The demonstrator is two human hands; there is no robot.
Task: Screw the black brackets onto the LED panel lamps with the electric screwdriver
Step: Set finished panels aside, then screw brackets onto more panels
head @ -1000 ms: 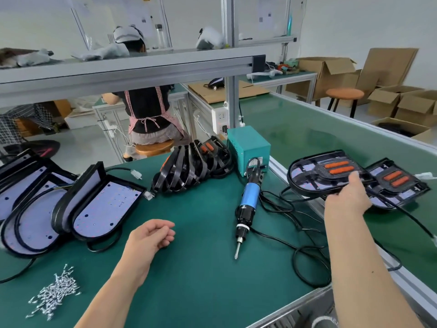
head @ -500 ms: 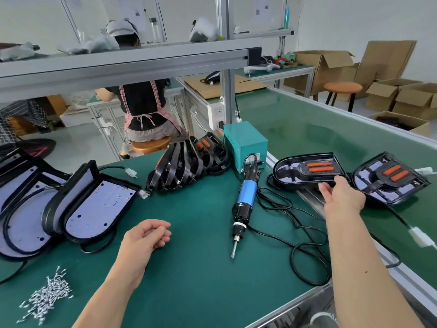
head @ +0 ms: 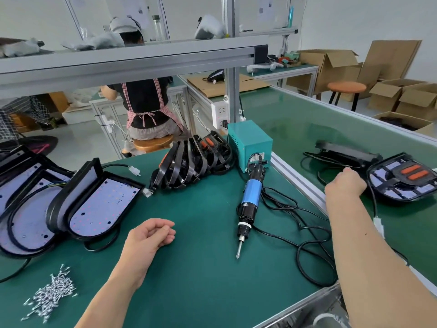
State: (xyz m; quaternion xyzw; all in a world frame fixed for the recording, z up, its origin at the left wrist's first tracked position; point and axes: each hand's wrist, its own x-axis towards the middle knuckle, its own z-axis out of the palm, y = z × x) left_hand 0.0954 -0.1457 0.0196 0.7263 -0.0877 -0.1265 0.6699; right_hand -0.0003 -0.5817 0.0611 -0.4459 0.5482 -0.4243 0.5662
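Blue electric screwdriver (head: 251, 200): lay between the hands, right of the left fingers; long axis ran away from the person, bit toward them.
Left hand (head: 149, 235): fingers loosely curled, holding nothing.
Right hand (head: 344, 185): beside a bracketed lamp (head: 402, 183); fingers hidden, grip could not be told.
LED panel lamps (head: 99, 207): left of the left fingers, pale boards showing, no brackets.
Black brackets (head: 196, 162): stacked beyond the left fingers.

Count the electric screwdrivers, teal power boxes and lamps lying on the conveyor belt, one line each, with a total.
Electric screwdriver: 1
Teal power box: 1
Lamps on the belt: 2
Total: 4
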